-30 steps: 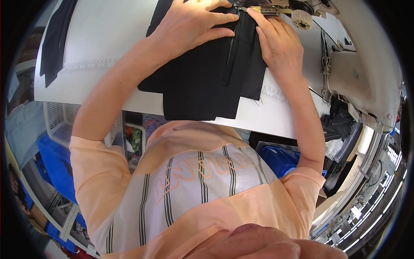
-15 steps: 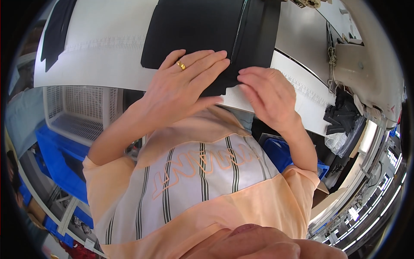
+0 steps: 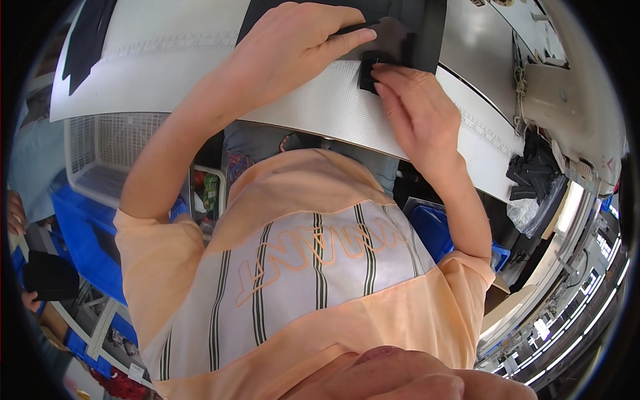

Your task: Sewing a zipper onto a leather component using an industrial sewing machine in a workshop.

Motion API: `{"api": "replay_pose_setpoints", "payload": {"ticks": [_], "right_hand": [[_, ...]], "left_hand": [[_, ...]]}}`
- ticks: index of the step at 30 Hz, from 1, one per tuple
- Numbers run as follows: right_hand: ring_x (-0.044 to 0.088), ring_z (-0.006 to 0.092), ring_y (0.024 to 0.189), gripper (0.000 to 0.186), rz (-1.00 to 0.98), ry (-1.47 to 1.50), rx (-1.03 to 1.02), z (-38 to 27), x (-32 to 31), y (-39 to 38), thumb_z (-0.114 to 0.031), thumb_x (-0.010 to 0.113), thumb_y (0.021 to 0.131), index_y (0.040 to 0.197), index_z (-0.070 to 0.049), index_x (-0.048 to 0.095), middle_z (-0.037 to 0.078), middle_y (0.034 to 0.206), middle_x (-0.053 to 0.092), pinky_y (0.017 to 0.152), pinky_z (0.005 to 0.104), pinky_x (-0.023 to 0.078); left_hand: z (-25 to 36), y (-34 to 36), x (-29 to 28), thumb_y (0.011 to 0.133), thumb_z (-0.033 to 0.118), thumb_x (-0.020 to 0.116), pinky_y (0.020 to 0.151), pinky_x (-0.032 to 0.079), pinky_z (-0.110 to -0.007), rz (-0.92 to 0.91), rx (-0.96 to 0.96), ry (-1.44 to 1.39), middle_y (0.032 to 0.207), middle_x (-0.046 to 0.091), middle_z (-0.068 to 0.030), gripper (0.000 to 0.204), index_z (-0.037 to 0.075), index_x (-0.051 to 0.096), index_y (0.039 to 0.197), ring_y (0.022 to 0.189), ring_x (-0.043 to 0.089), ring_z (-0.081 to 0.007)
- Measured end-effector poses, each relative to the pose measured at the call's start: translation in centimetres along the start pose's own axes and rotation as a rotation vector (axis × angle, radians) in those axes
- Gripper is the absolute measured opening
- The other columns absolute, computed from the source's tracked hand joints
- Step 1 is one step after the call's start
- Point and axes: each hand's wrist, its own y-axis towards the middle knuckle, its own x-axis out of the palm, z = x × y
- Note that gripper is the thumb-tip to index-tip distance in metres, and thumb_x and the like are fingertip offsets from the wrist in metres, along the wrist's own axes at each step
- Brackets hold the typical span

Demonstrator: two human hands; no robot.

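Black flat fabric piece (image 3: pixel 430 33) lies beneath your left hand (image 3: pixel 293 47) and ahead of your right hand (image 3: pixel 423 117). Right fingertips appear pinched on near corner. Left thumb and forefinger touch fabric; whether gripping, cannot tell. Risk: uneven pull between your hands could skew or crease layers. Loosened right pinch could let corner fold under. White ruled work surface (image 3: pixel 300 100) below both hands, if slick, could let fabric slide.
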Motion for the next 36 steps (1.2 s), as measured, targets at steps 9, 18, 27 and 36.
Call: {"api": "replay_pose_setpoints", "payload": {"ticks": [9, 18, 27, 36], "right_hand": [[0.068, 0.0209, 0.082, 0.020, 0.076, -0.116, -0.152, 0.0, 0.4, 0.2, 0.001, 0.071, 0.068, 0.087, -0.003, 0.067, 0.005, 0.093, 0.070, 0.067, 0.0295, 0.056], [0.069, 0.0211, 0.078, 0.021, 0.066, -0.128, -0.175, 0.2, 0.5, -0.3, -0.001, 0.069, 0.065, 0.086, -0.002, 0.067, 0.008, 0.093, 0.069, 0.065, 0.0288, 0.057], [0.065, 0.0183, 0.069, 0.021, 0.050, -0.157, -0.189, -0.3, 0.6, -0.1, -0.002, 0.068, 0.064, 0.085, 0.000, 0.066, 0.010, 0.095, 0.068, 0.056, 0.0264, 0.053], [0.062, 0.0362, 0.107, 0.029, -0.172, -0.131, 0.023, -3.4, -0.7, -2.2, -0.017, 0.076, 0.075, 0.093, 0.003, 0.067, 0.019, 0.111, 0.065, 0.090, 0.0464, 0.053]], "left_hand": [[-0.3, 0.0, 0.0, 0.095, 0.029, 0.060, 0.061, 0.042, -0.030, -0.036, -0.013, -0.044, 0.073, 0.058, -0.0129, 0.037, -0.006, 0.061, 0.108, 0.063, 0.046, -0.0157], [0.2, -0.5, -0.3, 0.095, 0.029, 0.061, 0.058, 0.041, -0.029, -0.001, -0.035, -0.019, 0.068, 0.054, -0.0112, 0.038, -0.006, 0.062, 0.110, 0.062, 0.044, -0.0129], [1.1, -1.2, -1.6, 0.094, 0.024, 0.061, 0.067, 0.045, -0.029, -0.055, -0.060, 0.072, 0.072, 0.059, -0.0088, 0.029, -0.002, 0.064, 0.107, 0.064, 0.052, -0.0158], [-0.5, -4.0, 2.7, 0.071, 0.005, 0.068, 0.106, 0.034, -0.048, 0.113, 0.421, 0.383, 0.113, 0.065, -0.0022, 0.030, 0.007, 0.068, 0.101, 0.101, 0.062, -0.0197]]}}
